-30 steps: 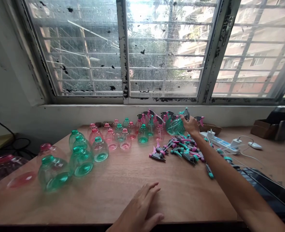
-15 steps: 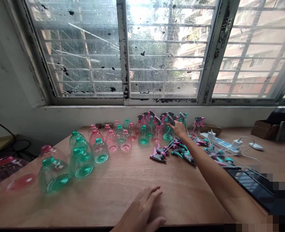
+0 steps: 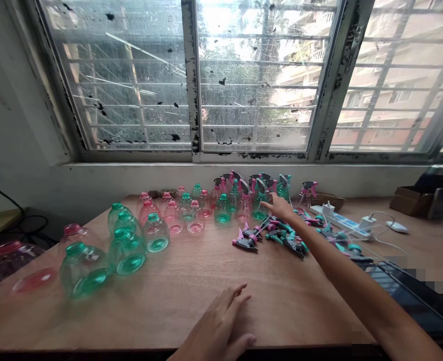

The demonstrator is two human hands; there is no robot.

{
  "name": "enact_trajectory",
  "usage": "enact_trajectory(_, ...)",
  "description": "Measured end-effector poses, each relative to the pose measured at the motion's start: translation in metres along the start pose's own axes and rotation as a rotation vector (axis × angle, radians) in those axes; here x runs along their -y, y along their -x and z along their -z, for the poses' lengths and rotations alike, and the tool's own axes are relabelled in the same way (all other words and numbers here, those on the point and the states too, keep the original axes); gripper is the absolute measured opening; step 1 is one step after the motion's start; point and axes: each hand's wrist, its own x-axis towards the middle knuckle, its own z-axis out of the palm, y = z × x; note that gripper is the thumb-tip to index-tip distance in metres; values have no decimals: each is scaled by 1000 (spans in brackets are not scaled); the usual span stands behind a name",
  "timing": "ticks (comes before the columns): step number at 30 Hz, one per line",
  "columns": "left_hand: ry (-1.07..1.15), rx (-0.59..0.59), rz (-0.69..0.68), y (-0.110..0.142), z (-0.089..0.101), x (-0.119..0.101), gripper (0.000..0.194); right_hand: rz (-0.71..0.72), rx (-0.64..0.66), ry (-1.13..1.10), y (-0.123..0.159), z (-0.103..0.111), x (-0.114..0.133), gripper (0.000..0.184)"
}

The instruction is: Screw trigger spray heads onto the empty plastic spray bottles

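Note:
My right hand (image 3: 280, 205) reaches to the back of the table, fingers apart, at the right side of a green spray bottle (image 3: 259, 205) that stands upright with its trigger head on. Whether a fingertip touches the bottle is hard to make out. Below that hand lies a heap of loose pink, teal and black trigger sprayers (image 3: 287, 240). Near the front edge my left hand (image 3: 221, 321) is open, holding nothing. A green bottle without a head (image 3: 222, 210) stands left of the spray bottles, beside a headless pink bottle (image 3: 195, 218).
Several more open-topped bottles, such as a large green one (image 3: 84, 273), cover the table's left side. Spray bottles with heads stand along the wall. To the right are a power strip (image 3: 347, 223) with cables, a dark tablet-like device (image 3: 402, 296) and a cardboard box (image 3: 413, 203).
My right hand has come off the trigger head of the green spray bottle and moved slightly down and right. That head stays on the bottle. My left hand has barely moved.

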Motion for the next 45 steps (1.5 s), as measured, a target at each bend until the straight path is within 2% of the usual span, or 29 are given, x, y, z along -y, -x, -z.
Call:
enact_trajectory(4,119,-55,29,-4,4,-7,70,93,-29,22,48,3,7,46)
enact_trajectory(7,109,-147,54,-29,21,-9,58,245,45,-3,104,3,15,40)
enact_trajectory(10,6,-234,90,-76,54,-1,54,364,109,-38,168,5,19,35)
enact_trajectory(12,-82,-284,117,-115,80,9,62,369,129,-46,210,10,16,22)
enact_trajectory(15,-204,-356,157,-172,112,25,43,275,149,-118,264,19,2,24)
enact_trajectory(17,-275,-389,136,-203,122,33,37,175,106,-168,287,22,-14,24)
enact_trajectory(20,-382,-467,109,-237,122,42,36,-10,-23,-146,296,21,-42,29)
enact_trajectory(21,-415,-494,116,-246,120,44,36,-19,-70,-110,292,20,-52,29)
enact_trajectory(24,-497,-518,152,-264,113,51,35,96,-270,97,273,16,-77,36)
enact_trajectory(27,-548,-485,176,-273,109,57,34,40,-320,282,260,8,-97,51)
enact_trajectory(31,-577,-445,192,-266,103,57,33,-31,-275,369,266,-3,-112,61)
enact_trajectory(34,-576,-436,165,-240,95,51,32,-11,-269,364,275,-5,-113,56)
enact_trajectory(37,-547,-446,120,-196,90,40,31,15,-280,309,278,-1,-105,52)
enact_trajectory(40,-487,-484,91,-140,81,25,31,-14,-264,214,279,5,-92,48)
enact_trajectory(41,-460,-509,89,-122,75,19,37,-30,-249,179,280,7,-86,45)
enact_trajectory(43,-398,-570,90,-88,59,11,64,-56,-201,85,282,12,-75,35)
enact_trajectory(45,-342,-616,90,-60,37,5,81,-77,-134,-81,287,17,-63,27)
